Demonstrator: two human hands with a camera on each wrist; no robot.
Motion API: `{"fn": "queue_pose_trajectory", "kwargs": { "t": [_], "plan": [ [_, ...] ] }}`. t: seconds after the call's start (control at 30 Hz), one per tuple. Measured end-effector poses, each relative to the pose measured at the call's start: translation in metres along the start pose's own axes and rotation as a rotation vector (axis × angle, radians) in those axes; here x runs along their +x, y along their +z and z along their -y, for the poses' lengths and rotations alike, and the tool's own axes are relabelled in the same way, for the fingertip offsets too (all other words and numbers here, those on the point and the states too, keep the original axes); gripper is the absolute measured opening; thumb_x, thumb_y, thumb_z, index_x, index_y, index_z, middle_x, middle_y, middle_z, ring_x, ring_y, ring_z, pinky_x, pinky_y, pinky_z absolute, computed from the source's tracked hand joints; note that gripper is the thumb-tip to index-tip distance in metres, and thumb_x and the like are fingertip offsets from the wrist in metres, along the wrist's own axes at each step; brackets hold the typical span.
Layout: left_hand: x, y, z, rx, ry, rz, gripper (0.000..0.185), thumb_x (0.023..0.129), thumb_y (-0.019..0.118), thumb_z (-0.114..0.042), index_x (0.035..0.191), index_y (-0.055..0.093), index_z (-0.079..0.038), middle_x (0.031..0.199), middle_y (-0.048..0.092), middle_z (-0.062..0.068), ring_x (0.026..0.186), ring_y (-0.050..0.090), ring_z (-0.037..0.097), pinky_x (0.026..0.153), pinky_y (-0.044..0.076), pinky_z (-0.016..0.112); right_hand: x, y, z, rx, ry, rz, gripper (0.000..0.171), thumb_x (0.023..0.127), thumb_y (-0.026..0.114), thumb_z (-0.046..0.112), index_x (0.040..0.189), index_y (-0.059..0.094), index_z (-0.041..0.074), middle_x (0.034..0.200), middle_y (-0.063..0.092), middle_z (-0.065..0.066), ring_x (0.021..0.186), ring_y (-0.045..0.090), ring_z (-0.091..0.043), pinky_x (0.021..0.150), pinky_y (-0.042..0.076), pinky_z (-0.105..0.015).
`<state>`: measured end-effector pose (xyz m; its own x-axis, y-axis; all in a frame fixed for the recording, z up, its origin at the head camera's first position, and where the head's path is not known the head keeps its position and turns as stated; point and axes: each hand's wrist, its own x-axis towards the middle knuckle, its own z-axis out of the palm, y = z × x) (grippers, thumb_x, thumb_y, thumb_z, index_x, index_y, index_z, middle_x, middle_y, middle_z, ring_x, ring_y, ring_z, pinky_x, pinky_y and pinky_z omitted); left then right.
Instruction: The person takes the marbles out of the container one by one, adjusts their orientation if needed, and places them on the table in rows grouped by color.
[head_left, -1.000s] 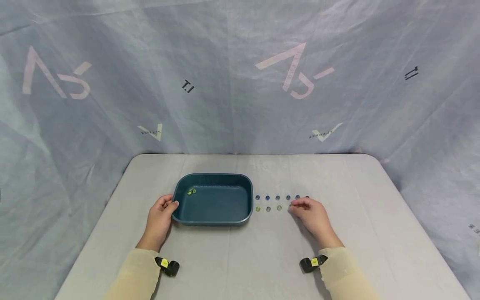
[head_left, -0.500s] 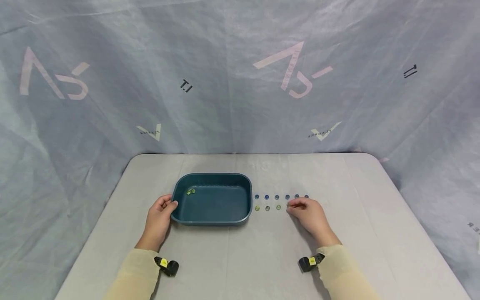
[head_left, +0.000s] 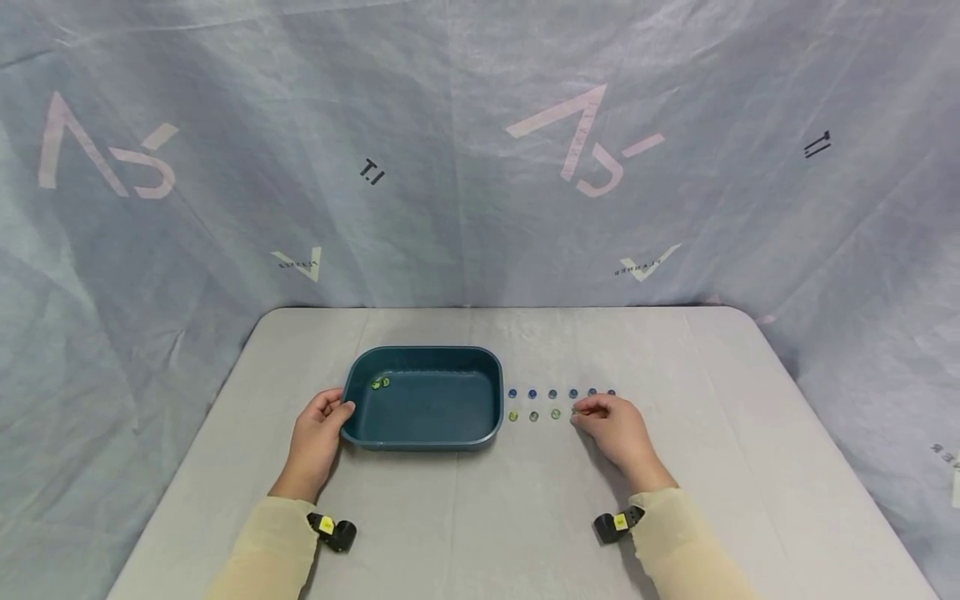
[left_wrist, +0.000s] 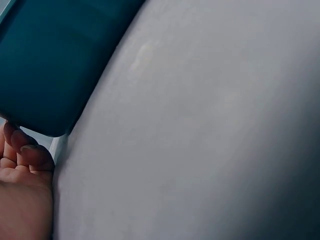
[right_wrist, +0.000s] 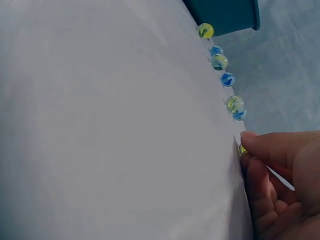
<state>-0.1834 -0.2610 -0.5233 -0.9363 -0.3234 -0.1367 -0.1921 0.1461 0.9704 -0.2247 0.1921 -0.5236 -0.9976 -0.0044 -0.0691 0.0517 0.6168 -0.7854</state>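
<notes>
A teal tray (head_left: pixel 491 392) sits mid-table with two yellow-green marbles (head_left: pixel 381 382) in its far left corner. My left hand (head_left: pixel 339 414) grips the tray's left rim, thumb on top; its fingers (left_wrist: pixel 27 152) show beside the tray wall (left_wrist: pixel 50 65). Right of the tray lie a row of blue marbles (head_left: pixel 552 393) and a nearer row of yellow-green marbles (head_left: pixel 534 415). My right hand (head_left: pixel 582 410) pinches the rightmost yellow-green marble (right_wrist: pixel 242 149) on the table, at the end of the near row.
The grey table (head_left: pixel 480 517) is backed by a wrinkled blue-grey sheet (head_left: pixel 465 167). Both rows of marbles (right_wrist: pixel 227 79) run from the tray's corner (right_wrist: pixel 225 12) toward my right hand. Black wrist cameras sit on both sleeves.
My right hand has edged slightly left along the near row of marbles. The left hand and the tray have stayed put.
</notes>
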Motion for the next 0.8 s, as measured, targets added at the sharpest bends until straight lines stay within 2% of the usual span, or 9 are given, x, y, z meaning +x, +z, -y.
{"fn": "queue_pose_trajectory", "kwargs": {
  "t": [0.43,0.8],
  "plan": [
    [0.0,0.0,0.0012,0.009,0.018,-0.002,0.037,0.105,0.062,-0.023,0.134,0.059,-0.002,0.117,0.062,0.016,0.099,0.056,0.017,0.081,0.047,0.022,0.0007,0.0016,-0.0008,-0.014,-0.005,-0.005,0.012,0.089,0.079,0.011,0.1,0.077,0.008,0.089,0.069,-0.002,0.078,0.06,-0.018,0.068,0.05,-0.033],
    [0.0002,0.0005,0.0004,0.018,0.016,-0.006,0.036,0.105,0.061,-0.023,0.133,0.059,-0.001,0.117,0.061,0.017,0.099,0.056,0.016,0.081,0.047,0.022,0.0005,-0.0001,-0.0031,0.025,-0.002,-0.001,0.014,0.089,0.08,0.012,0.103,0.077,0.008,0.089,0.07,-0.002,0.078,0.061,-0.017,0.068,0.05,-0.03]
  ]
}}
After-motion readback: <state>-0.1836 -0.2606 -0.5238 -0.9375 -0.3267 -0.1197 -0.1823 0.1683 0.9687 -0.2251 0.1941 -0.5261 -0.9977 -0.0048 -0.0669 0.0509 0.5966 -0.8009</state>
